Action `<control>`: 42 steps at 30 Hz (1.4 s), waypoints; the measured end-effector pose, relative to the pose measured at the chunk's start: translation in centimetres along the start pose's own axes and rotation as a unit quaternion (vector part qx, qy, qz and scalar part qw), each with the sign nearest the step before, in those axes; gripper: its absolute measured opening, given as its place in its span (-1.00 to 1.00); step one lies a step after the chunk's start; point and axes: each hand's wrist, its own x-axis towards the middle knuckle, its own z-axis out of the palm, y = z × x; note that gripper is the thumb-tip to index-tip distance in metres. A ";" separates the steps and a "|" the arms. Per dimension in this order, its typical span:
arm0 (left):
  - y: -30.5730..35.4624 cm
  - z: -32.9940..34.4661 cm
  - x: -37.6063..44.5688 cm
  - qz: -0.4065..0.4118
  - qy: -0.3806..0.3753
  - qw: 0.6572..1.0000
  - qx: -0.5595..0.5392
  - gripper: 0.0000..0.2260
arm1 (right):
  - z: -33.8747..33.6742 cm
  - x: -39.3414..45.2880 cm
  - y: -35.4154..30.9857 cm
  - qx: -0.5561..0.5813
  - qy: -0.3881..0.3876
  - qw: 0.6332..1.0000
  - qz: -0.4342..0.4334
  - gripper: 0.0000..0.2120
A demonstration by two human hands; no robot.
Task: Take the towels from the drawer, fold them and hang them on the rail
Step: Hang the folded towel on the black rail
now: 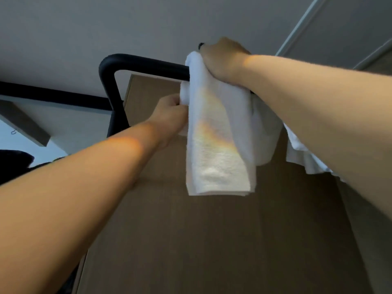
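A: What do we see first, close to us?

B: Our two bare arms, reaching up. Our left hand (169,111) is a bit lower. Its fingers are curled and pinch the left edge of the white towel (214,132).

A: And our other hand?

B: Our right hand (222,58) is higher up. It sits on top of the towel where the towel goes over the black rail (148,65), and its fingers curl around the towel there, holding it.

A: So where is the towel?

B: It is folded into a long strip and hangs over the rail. The front half hangs straight down. A soft patch of colored light lies on it.

A: Is there more white cloth?

B: Yes, another white cloth (303,158) hangs to the right, under our right arm. We cannot tell what it hangs from.

A: What is behind the rail?

B: A tall brown wardrobe (191,240). The rail bends down at its left end. Far up is the gray ceiling (106,22).
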 end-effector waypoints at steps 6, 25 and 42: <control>-0.1 1.1 -3.9 -0.021 -0.009 0.992 -0.125 -0.75 | 1.7 -5.7 2.0 -0.007 0.091 0.996 0.007 -0.54; 4.8 -0.6 -6.6 -0.121 -0.083 0.970 -0.194 -0.50 | 5.0 -13.5 4.6 0.541 0.045 0.807 0.234 -0.63; 2.9 4.7 -5.8 -0.009 0.035 0.999 0.026 -0.75 | 6.2 -15.6 7.7 0.647 0.082 0.712 0.259 -0.70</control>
